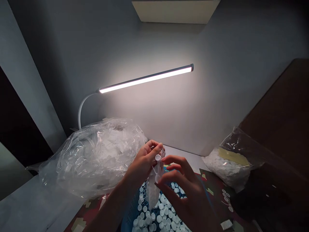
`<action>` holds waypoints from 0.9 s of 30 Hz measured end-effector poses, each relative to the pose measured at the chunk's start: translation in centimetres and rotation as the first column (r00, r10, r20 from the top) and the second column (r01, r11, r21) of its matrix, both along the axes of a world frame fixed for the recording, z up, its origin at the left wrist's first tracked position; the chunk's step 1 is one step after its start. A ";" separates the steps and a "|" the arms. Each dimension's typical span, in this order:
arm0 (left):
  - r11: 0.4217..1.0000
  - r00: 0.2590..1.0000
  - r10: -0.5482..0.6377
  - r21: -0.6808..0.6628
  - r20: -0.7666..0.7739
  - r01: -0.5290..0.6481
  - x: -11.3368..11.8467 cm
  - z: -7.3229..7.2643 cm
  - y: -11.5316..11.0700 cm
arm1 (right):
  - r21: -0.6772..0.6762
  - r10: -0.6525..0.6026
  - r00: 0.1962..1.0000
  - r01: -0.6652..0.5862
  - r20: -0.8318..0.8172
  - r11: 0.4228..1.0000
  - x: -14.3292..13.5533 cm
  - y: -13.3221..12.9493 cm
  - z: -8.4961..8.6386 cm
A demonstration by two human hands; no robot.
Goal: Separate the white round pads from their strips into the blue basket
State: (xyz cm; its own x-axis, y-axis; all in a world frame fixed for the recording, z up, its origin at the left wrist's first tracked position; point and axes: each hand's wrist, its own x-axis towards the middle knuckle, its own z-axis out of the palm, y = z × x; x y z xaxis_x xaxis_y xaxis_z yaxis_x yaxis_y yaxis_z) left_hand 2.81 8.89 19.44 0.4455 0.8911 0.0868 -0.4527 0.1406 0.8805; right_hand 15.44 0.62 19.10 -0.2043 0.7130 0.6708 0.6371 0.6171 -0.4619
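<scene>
My left hand [147,158] is closed, thumb and fingers pinching the top of a small translucent plastic pouch [152,193] that hangs down below it. In front of the pouch is a white plastic strip with a round cap [157,157] at its upper end and another round cap [157,178] lower down. The thumb and index finger of my right hand [187,185] pinch the lower cap. Under both hands stands a blue basket [129,211] holding many loose white round caps [165,211]. The forearms hide part of the basket.
A large clear bag [96,158] full of translucent plastic pieces lies at the left. At the right stands a clear bag [227,167] of white pieces with a yellow label. Several caps [226,195] lie on the patterned mat [210,180]. A lit lamp [147,79] spans above.
</scene>
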 end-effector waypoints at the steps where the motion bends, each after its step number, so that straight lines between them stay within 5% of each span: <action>1: 1.000 1.000 0.010 0.000 0.008 -0.010 0.0 0.0 0.2 | -0.040 0.017 1.000 -0.017 -0.010 0.999 0.0 -0.2 0.1; 7: 0.988 0.989 0.147 0.035 0.010 -0.147 -0.8 0.0 1.3 | -0.117 0.151 0.980 -0.166 -0.130 0.979 -0.5 -0.8 0.6; 14: 0.971 0.992 -0.049 0.226 -0.117 0.075 -0.9 0.2 -0.1 | -0.316 -0.080 0.870 -0.090 -0.487 0.944 -0.1 0.5 0.9; 18: 0.965 0.990 -0.040 0.253 -0.139 0.075 -0.6 0.1 -0.4 | -0.370 -0.076 0.871 -0.126 -0.486 0.921 -0.3 0.6 0.9; 27: 0.966 0.988 -0.051 0.243 -0.143 0.085 -0.2 0.0 -0.3 | -0.268 -0.122 0.912 0.014 -0.392 0.963 -0.6 0.8 0.2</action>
State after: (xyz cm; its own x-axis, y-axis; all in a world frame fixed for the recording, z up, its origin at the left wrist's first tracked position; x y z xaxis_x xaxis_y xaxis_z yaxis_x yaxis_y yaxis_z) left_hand 2.62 8.56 19.43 0.5271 0.8162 0.2367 -0.3252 -0.0635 0.9435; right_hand 14.88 1.43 19.25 0.0992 0.8719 0.4795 0.3999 0.4063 -0.8216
